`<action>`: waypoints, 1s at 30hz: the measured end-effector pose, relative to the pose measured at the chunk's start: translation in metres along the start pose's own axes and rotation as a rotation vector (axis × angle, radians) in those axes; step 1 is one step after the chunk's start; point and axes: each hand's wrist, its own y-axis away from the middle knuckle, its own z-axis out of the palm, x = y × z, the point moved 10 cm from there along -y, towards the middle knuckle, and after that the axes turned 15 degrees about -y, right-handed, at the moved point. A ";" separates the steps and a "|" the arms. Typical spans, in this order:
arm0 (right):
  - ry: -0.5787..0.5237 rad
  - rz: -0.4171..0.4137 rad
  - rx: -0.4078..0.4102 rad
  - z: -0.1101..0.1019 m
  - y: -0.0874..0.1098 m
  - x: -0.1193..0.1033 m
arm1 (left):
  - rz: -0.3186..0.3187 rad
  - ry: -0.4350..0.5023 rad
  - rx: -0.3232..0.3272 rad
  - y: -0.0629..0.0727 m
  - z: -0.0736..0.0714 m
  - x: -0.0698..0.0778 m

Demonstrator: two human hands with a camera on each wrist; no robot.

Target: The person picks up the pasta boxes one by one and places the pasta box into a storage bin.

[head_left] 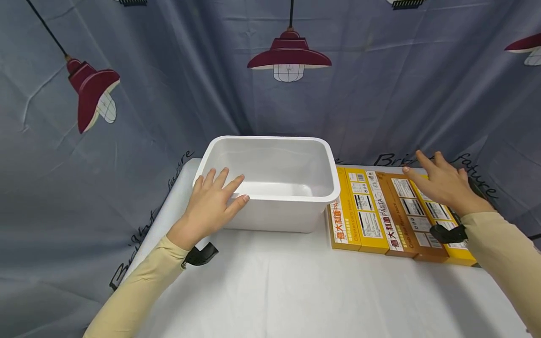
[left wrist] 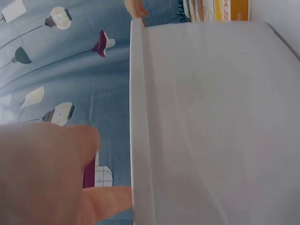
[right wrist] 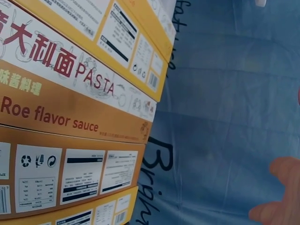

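A white plastic bin [head_left: 279, 213] stands on the table, its open top facing up and nothing seen inside. My left hand [head_left: 211, 204] is spread with straight fingers over the bin's near left corner; whether it touches the rim is hard to tell. In the left wrist view the bin's side [left wrist: 211, 117] fills the right half, with left fingers [left wrist: 110, 201] beside its rim. My right hand [head_left: 448, 183], fingers spread and holding nothing, hovers above the right part of a row of pasta boxes [head_left: 382, 211]. Right fingers [right wrist: 281, 187] show at the right wrist view's edge.
Several yellow and brown pasta boxes stand side by side, close to the bin's right side. The white table [head_left: 270, 281] extends toward me. Behind it hangs a grey-blue curtain [head_left: 177, 94] printed with red lamps and lettering.
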 end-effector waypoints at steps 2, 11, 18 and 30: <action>0.001 0.000 -0.006 0.000 0.001 0.002 | -0.009 -0.002 0.012 0.002 0.002 0.003; -0.020 0.009 0.005 -0.001 0.010 0.012 | -0.031 0.000 0.102 0.008 0.009 0.009; -0.048 0.037 0.026 -0.005 0.022 0.027 | -0.054 0.001 0.211 0.011 0.010 0.009; -0.046 0.071 0.037 -0.007 0.031 0.054 | -0.080 0.042 0.400 0.016 0.010 0.007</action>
